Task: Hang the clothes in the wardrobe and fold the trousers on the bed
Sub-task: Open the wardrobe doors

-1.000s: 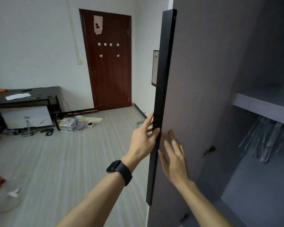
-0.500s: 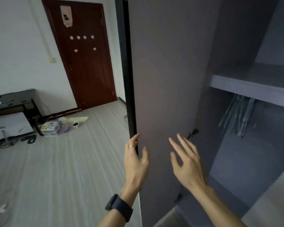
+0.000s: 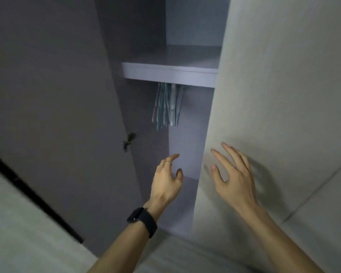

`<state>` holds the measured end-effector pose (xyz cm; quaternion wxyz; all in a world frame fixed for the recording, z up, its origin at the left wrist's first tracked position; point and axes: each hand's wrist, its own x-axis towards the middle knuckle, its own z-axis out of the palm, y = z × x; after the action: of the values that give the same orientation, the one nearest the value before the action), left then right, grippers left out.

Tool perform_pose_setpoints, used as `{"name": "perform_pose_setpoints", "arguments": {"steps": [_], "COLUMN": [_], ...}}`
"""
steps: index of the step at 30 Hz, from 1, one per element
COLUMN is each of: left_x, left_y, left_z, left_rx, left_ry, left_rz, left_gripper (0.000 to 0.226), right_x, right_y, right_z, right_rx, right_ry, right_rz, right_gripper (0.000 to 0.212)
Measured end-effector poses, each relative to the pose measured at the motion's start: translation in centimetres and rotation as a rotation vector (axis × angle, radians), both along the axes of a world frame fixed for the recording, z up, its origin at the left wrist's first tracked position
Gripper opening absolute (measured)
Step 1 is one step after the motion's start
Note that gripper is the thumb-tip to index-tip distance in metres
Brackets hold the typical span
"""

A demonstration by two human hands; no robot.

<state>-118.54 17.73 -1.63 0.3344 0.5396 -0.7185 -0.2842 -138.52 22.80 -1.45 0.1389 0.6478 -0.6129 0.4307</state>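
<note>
Wardrobe (image 3: 187, 138) directly ahead: left door (image 3: 57, 115) open, right door (image 3: 274, 95) shut. My left hand (image 3: 166, 180) relaxed, empty, in front of opening. My right hand (image 3: 232, 174) splayed, empty, at right door's edge; contact unclear, frame blurry. Hangers (image 3: 166, 105) bunched under shelf (image 3: 169, 72).

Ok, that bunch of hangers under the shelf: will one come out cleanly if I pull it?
Probably not. The hangers hang packed tight under the shelf, so neighbours may snag and swing along. They look thin, so they are likely light and fairly stiff, though blur hides detail.
</note>
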Motion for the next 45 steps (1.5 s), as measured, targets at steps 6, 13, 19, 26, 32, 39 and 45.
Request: {"name": "perform_pose_setpoints", "arguments": {"steps": [6,13,19,26,32,39,45], "left_x": [-6.6,-10.2,-12.2,-12.2,-10.9,-6.7,-4.7], "left_y": [-7.1,-12.9,-15.3,-15.7,-15.3,-10.5,-4.9], "left_z": [7.6,15.8,18.4,18.0,18.1,18.2,17.1], "left_rx": [-0.156,-0.235,-0.236,-0.14,-0.04,0.074,0.078], "left_ry": [0.004,0.151,0.292,0.442,0.503,0.6,0.625], "left_rz": [-0.22,-0.368,-0.539,-0.582,-0.614,-0.823,-1.021], "left_gripper": [0.052,0.061,0.044,0.032,0.033,0.036,0.045], "right_x": [-5.9,-8.1,-7.9,-7.6,-5.8,2.0,6.2], "right_y": [-1.5,-5.0,-8.1,-8.5,-5.8,-1.2,3.1], "right_z": [7.7,14.5,14.4,14.4,13.8,8.5,4.9], "right_rx": [-0.086,-0.13,-0.142,-0.039,0.016,0.093,0.029], "right_ry": [-0.005,0.044,0.099,0.124,0.024,-0.184,-0.284], "right_rz": [-0.235,-0.498,-0.649,-0.724,-0.612,-0.467,-0.515], "right_gripper": [0.046,0.055,0.065,0.067,0.076,0.092,0.094]}}
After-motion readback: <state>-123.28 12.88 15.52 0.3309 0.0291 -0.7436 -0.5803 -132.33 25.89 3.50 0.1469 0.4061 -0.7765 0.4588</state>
